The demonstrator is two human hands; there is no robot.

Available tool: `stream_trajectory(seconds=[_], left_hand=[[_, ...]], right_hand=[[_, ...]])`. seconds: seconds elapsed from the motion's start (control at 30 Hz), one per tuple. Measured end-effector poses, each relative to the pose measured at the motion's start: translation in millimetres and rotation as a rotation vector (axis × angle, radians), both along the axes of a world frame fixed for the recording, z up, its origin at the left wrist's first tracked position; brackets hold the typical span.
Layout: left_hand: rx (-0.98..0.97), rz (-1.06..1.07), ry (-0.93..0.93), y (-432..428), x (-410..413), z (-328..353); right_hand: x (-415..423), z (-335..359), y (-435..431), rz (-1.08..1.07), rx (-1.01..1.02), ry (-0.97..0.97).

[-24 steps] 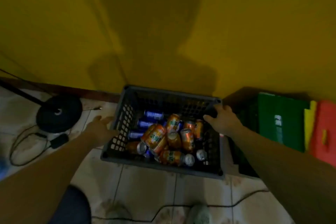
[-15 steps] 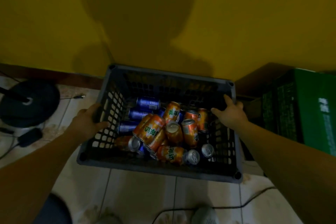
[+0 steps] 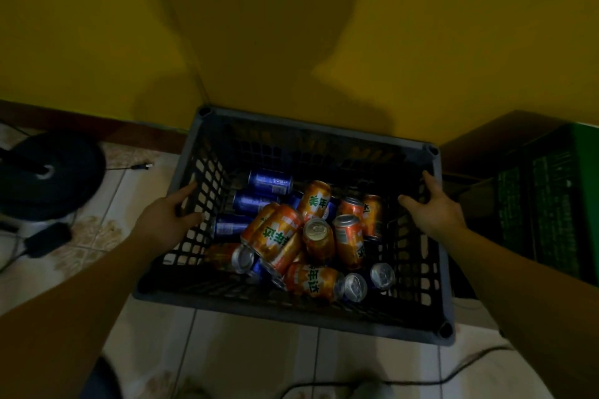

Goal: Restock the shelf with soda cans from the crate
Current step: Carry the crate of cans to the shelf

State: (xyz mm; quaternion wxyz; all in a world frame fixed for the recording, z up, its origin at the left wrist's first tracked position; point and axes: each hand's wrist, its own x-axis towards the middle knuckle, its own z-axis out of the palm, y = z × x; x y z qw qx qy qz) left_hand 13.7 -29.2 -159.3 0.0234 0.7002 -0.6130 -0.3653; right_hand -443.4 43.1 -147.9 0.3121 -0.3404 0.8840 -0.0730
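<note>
Item: dark grey lattice crate [image 3: 317, 130], standing on the tiled floor [image 3: 227, 350] in the corner of the yellow walls [image 3: 97, 26], long axis running left to right.
Contents: orange soda cans [image 3: 278, 236] heaped mid-crate, mostly on their sides at mixed angles. Blue soda cans [image 3: 256, 202] lie near the left wall, lengthwise left to right.
Left hand [image 3: 168, 220]: fingers curled round the left wall.
Right hand [image 3: 434, 207]: thumb inside, fingers over the right rim, gripping.

dark lattice crate [image 3: 324, 314] holds jumbled orange cans [image 3: 278, 236] and blue cans [image 3: 270, 181].
</note>
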Motion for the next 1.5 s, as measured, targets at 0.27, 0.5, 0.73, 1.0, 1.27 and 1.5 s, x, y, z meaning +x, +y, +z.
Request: stream_trajectory(seconds=[0.27, 0.5, 0.73, 1.0, 1.27, 1.5], left_hand=[[-0.010, 0.117, 0.141, -1.0, -1.1, -3.5], [-0.033, 0.155, 0.167, 0.9, -4.2, -2.4], [-0.077, 0.181, 0.110, 31.1, 8.4, 41.6], [-0.079, 0.224, 0.057, 85.3, 40.6, 206.7], [-0.095, 0.200, 0.036, 133.7, 51.6, 394.0], [-0.106, 0.046, 0.124, 160.4, 36.7, 496.2]], right_hand=[[3.5, 5.7, 1.8, -0.053, -0.101, -0.102], [1.4, 3.5, 2.6, -0.058, -0.131, -0.106], [18.7, 35.7, 18.7, -0.035, -0.112, -0.063], [58.6, 180.1, 54.0, 0.053, -0.094, -0.096], [67.9, 356.7, 119.9, 0.088, -0.090, -0.112], [57.0, 476.9, 208.6, 0.028, -0.125, -0.002]])
